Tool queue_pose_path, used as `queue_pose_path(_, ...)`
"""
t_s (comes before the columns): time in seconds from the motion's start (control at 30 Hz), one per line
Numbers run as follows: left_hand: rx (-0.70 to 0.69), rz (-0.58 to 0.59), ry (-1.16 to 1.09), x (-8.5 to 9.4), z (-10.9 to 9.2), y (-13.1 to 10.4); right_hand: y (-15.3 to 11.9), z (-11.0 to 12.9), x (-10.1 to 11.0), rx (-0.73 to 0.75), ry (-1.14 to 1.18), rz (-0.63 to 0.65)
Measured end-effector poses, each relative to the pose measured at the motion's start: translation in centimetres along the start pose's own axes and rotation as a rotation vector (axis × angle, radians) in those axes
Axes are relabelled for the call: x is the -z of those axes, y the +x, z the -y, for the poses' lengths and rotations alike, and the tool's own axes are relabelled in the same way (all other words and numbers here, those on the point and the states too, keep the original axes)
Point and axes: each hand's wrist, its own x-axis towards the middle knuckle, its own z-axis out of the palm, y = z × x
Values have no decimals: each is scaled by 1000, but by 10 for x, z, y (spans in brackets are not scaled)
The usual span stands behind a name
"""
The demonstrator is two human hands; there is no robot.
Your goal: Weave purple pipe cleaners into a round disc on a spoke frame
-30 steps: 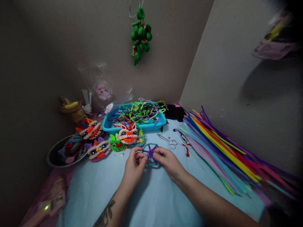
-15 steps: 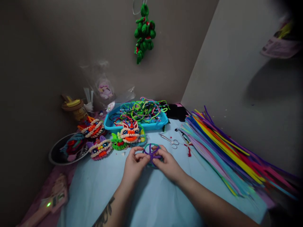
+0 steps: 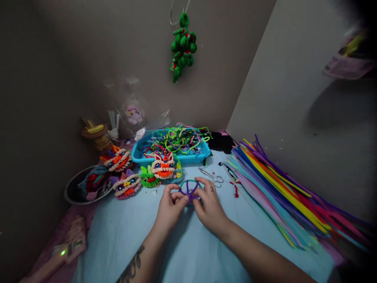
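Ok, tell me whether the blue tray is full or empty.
Full: a tangle of multicoloured strips heaps above the rim of the blue tray, lower toward the left end.

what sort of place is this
Probably a small craft corner, perhaps in a home: there's a bundle of colourful fuzzy stems, a blue tray heaped with tangled strands, and a pair of scissors lying between them and the stems.

Craft corner: pipe cleaners (image 3: 273, 188), scissors (image 3: 210, 173), blue tray (image 3: 193, 160).
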Motion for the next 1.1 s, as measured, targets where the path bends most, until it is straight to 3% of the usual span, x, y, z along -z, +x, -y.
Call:
queue_pose_path(0.37, -120, -13, 179, -5, 5, -1, 4, 0, 5, -21, -12, 136)
queue_pose_path(0.5, -71, -48, 88, -3, 3, 1, 6, -5, 6, -84, 98, 180)
queue_pose_path(0.6, 32, -37, -24, -2, -3, 1, 8, -5, 10, -74, 114, 147)
queue_pose_path(0.83, 208, 24, -117, -5, -16, -5, 8, -5, 15, 113, 32, 29)
queue_pose_path(1.1, 110, 81, -77, -1, -6, -3, 7, -5, 14, 126, 37, 9)
